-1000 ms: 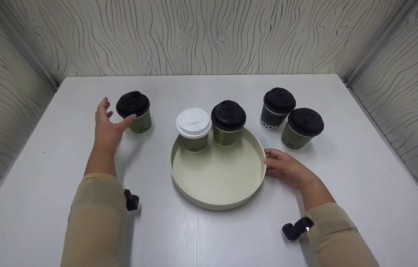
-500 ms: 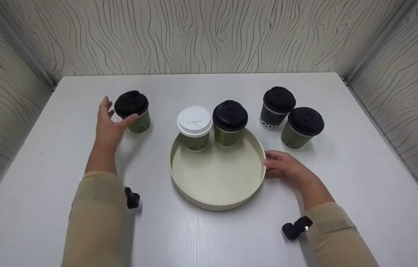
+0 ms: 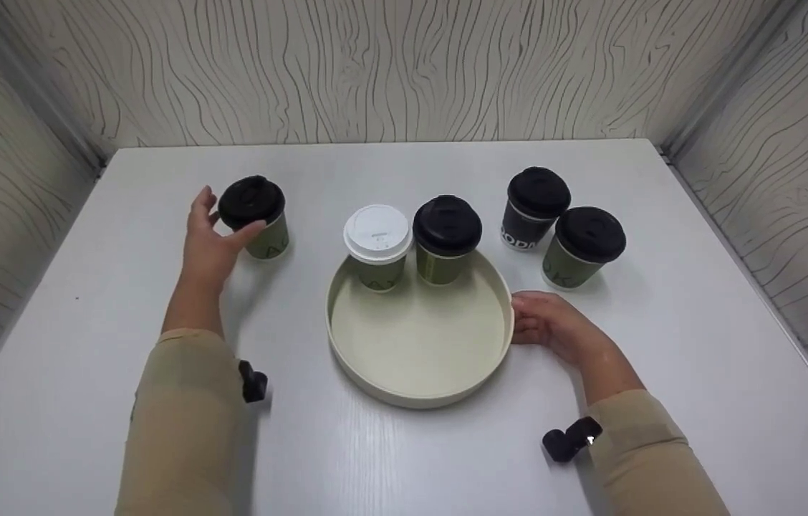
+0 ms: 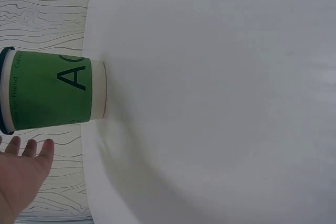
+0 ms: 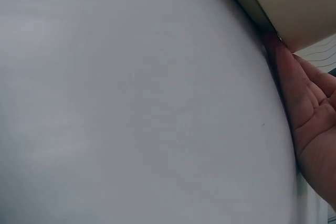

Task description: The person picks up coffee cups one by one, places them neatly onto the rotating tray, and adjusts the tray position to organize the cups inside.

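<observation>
At the left of the head view, my left hand is spread beside a green paper coffee cup with a black lid. Its thumb reaches across the near side of the cup; in the left wrist view a gap shows between the fingertips and the cup. My right hand touches the outer right wall of a round cream tray, fingertips low against its side in the right wrist view. Inside the tray's far part stand a white-lidded green cup and a black-lidded green cup.
Right of the tray, beyond my right hand, a dark cup and another green cup stand close together, both black-lidded. A white table carries everything. Panels with a wood-grain pattern enclose its back and sides.
My right hand's fingers have shifted slightly against the tray's wall. The left hand stays beside its cup with little movement. The head view has shifted a little.
</observation>
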### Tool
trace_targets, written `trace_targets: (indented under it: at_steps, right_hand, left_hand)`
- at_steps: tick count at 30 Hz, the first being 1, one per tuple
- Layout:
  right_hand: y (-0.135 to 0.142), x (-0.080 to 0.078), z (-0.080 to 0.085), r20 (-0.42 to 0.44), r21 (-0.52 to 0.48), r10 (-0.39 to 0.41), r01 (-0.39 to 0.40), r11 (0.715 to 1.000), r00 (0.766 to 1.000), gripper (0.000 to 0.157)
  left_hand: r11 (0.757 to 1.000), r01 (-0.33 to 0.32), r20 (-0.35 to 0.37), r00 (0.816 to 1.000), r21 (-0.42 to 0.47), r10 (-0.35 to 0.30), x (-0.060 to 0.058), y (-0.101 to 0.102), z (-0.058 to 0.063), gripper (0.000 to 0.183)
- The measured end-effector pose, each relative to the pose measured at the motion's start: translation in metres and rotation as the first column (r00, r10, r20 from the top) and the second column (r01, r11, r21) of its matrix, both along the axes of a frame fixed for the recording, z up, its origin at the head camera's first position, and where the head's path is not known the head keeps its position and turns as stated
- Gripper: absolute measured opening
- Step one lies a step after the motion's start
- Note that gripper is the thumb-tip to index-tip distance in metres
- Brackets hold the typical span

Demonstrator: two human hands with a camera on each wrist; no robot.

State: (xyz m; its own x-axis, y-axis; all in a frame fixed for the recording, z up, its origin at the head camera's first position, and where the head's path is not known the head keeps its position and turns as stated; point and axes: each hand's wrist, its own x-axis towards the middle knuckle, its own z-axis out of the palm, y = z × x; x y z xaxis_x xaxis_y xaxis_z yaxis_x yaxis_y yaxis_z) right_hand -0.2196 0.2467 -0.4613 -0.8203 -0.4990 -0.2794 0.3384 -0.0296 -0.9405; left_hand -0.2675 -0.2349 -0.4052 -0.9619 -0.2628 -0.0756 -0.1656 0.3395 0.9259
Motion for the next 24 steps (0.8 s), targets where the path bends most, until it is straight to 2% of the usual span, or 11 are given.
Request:
trace_targets:
  at_steps: [7, 16, 24]
  right_hand:
    - [0.0001, -0.0025, 0.0032, 0.083, -0.049, -0.068, 0.072, 0.996, 0.994, 0.027]
    - [-0.0020, -0.0046, 0.0015, 0.058, -0.005, -0.071, 0.072, 0.997, 0.996, 0.046]
    - [-0.0018, -0.0045, -0.0006, 0.059, -0.021, -0.076, 0.077, 0.997, 0.995, 0.042]
  left_hand:
    - [1.000, 0.000, 0.008, 1.000, -0.010, 0.000, -0.0007, -0.0007, 0.0025, 0.112]
    - [1.000, 0.002, 0.012, 1.000, -0.027, -0.001, -0.0021, -0.0002, 0.0009, 0.111]
    - [1.000, 0.019, 0.021, 1.000, -0.024, -0.018, -0.0052, 0.0010, -0.0029, 0.112]
